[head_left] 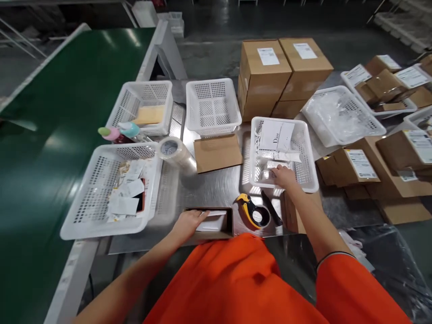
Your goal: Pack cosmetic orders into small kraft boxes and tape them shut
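Note:
My left hand (189, 224) is at the left end of a small open cardboard box (221, 235) close to my body. Its fingers curl over that end, and the fingertips lie against white folded paper or a white carton (213, 222) inside. My right hand (285, 176) reaches into a white perforated basket (308, 173), fingers closed on a small clear-wrapped packet (269, 174); the fingertips are partly hidden. In the same basket lie a white Dior bag (276, 135) and a white wrapped roll-like item (286, 155).
A yellow-black tape dispenser (253, 213) and a black-handled tool (271, 208) lie between my hands. Left are tape rolls (177, 155), a basket of paper slips (84, 202) and a green conveyor (43, 135). Tall cartons (265, 85) stand behind; labelled parcels (361, 164) crowd the right.

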The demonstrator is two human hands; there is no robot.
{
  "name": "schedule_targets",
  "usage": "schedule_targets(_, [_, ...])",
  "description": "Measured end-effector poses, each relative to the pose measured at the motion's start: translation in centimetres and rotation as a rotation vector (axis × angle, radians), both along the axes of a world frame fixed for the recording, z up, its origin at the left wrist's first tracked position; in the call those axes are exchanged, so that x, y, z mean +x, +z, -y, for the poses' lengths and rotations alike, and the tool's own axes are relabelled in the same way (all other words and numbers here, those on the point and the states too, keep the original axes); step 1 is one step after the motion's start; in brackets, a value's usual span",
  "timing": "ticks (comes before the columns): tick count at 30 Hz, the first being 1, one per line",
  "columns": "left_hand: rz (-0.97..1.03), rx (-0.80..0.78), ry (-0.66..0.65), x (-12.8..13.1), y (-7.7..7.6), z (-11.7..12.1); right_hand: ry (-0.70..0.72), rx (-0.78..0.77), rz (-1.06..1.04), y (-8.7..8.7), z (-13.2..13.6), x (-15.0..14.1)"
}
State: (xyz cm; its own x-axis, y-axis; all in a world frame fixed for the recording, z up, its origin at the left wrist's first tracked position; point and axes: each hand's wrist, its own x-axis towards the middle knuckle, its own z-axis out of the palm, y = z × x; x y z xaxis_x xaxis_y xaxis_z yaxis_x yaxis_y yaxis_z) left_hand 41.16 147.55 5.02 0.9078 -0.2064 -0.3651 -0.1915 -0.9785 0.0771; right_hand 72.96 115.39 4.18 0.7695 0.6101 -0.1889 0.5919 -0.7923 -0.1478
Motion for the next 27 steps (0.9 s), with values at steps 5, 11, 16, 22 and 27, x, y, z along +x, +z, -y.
schedule_targets(5, [-0.017,-0.012,0.040,0.1,0.9,0.5,-0.008,0.027,0.038,1.3,0.5,0.3])
schedule_targets(11, [-0.043,-0.066,0.124,0.9,2.4,0.8,0.064,0.515,0.146,9.3,2.3,-5.1])
schedule_targets(16, [-0.079,-0.075,0.129,2.1,2.5,-0.2,0.494,0.622,0.104,15.1,-3.9,-16.9])
schedule_targets(22, [-0.112,-0.105,0.062,2.9,2.5,-1.1,0.752,0.431,0.169,9.1,-11.8,-24.4])
schedule_targets(27, [-0.136,-0.144,0.026,3.5,3.0,-1.6,0.631,0.416,0.180,5.0,-12.2,-24.9])
